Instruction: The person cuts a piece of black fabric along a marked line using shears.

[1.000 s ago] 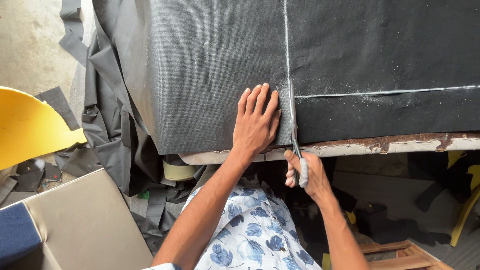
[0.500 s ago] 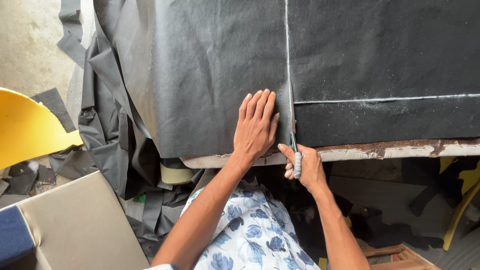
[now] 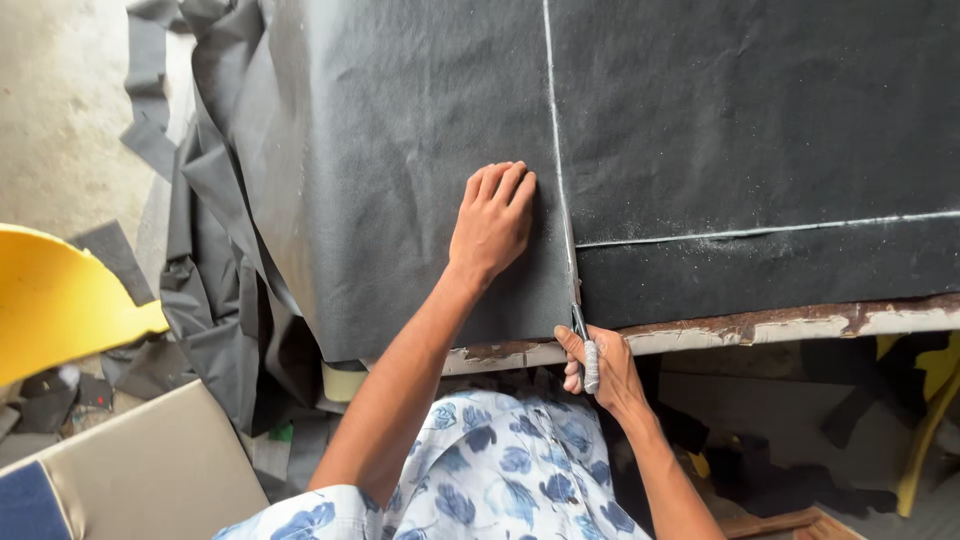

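I am closing my right hand (image 3: pixel 600 372) in a fist around the cutting tool (image 3: pixel 588 352), its grey-wrapped handle clamped between thumb and curled fingers, with the thin blade running up from the fist toward 12 o'clock and meeting the sheet just where it hangs over the near lip. I am pressing my left hand (image 3: pixel 492 222) flat on the black fabric sheet (image 3: pixel 400 180), fingers together and straight, gripping nothing, only weighing the cloth down just to the 9 o'clock side of the white chalk line (image 3: pixel 556 150). That line is running straight away from the blade toward 12 o'clock, and a second chalk line (image 3: pixel 760 231) is branching off it toward 3 o'clock. To do this step well I judge that I should be keeping the blade exactly on the vertical line, holding the tool at a low steady tilt, and keeping the flat palm close beside the cut so the cloth is not bunching or creeping, yet with the fingertips clear of the blade's path. The sheet is lying over the worktop (image 3: pixel 760 328), whose worn, peeling edge is showing at 3 o'clock from the fist. Further out, surplus black fabric (image 3: pixel 215 300) is hanging in folds off the worktop's side at 9 o'clock, a yellow chair (image 3: pixel 60 300) is sitting at the far 9 o'clock edge, and a beige cushion (image 3: pixel 140 470) is lying toward 8 o'clock.
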